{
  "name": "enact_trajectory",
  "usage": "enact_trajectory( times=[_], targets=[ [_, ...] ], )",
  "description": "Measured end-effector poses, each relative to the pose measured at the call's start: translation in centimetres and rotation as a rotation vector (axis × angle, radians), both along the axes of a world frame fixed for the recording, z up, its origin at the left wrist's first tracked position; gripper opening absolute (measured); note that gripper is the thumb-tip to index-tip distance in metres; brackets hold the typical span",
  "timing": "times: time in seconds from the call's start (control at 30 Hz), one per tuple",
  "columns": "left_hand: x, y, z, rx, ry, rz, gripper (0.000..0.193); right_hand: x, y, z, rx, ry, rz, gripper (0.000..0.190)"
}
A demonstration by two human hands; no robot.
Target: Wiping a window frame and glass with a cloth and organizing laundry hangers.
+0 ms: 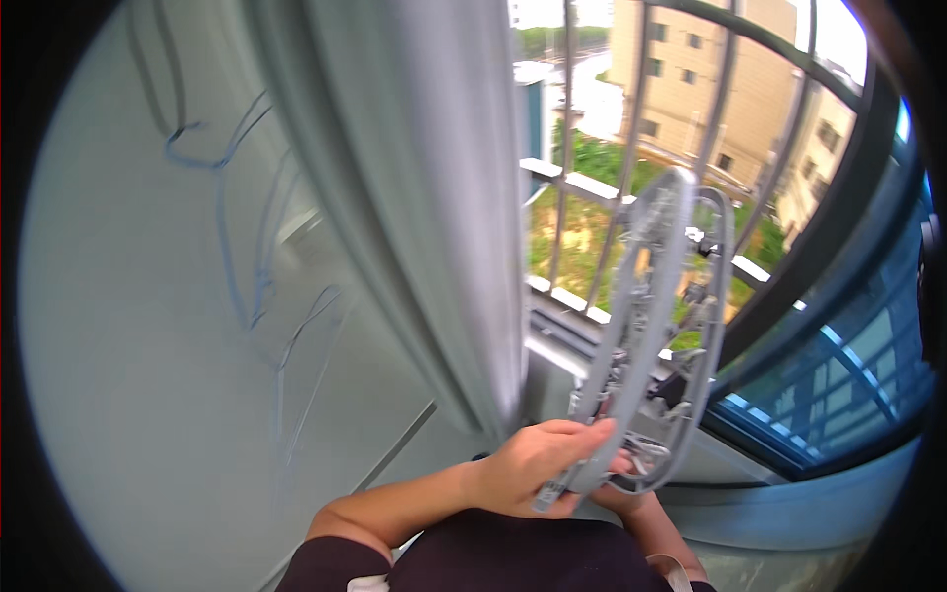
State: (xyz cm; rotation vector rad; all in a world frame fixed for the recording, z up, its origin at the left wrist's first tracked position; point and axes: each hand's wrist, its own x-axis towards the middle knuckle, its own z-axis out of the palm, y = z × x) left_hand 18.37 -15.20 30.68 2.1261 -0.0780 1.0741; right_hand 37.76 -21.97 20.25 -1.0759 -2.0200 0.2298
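My left hand [544, 462] grips the lower end of a grey plastic clip-type drying hanger [658, 296], thumb along its outer rail. The hanger is folded, its long rounded frame halves standing almost upright side by side. Several small clips [692, 318] dangle between the halves, blurred. Behind the hanger's bottom end is my right hand [620, 501], mostly hidden; whether its fingers close on the frame cannot be seen. Left of the hanger hangs a long grey-green curtain [436, 185], gathered in folds.
Metal window bars [636, 111] stand behind the hanger, with grass and a beige building [681, 74] outside. To the right is a dark-framed blue glass pane [836, 377]. Thin bluish wire or cord loops [222, 222] show against the pale wall [133, 333] at left.
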Motion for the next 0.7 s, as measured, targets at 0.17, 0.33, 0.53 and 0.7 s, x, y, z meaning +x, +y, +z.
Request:
enact_trajectory(
  times=[0.17,0.33,0.53,0.7],
  targets=[
    [-2.0,-3.0,0.4,0.042,0.057,0.075,0.075,-1.9,-3.4,-2.4,0.067,-0.305,-0.035,0.035],
    [-6.0,-5.2,-0.4,0.017,0.177,0.034,0.091,-7.2,-5.9,-4.6,-0.092,-0.074,-0.066,0.039],
    [-11.9,-7.4,-1.8,0.081,0.201,0.061,0.097,-14.4,-10.2,-7.5,-0.318,0.196,-0.178,0.044],
    [-14.7,-8.1,-3.3,-0.006,0.31,0.106,0.092,-19.9,-15.5,-6.4,-0.479,0.63,-0.391,0.059]
  ],
)
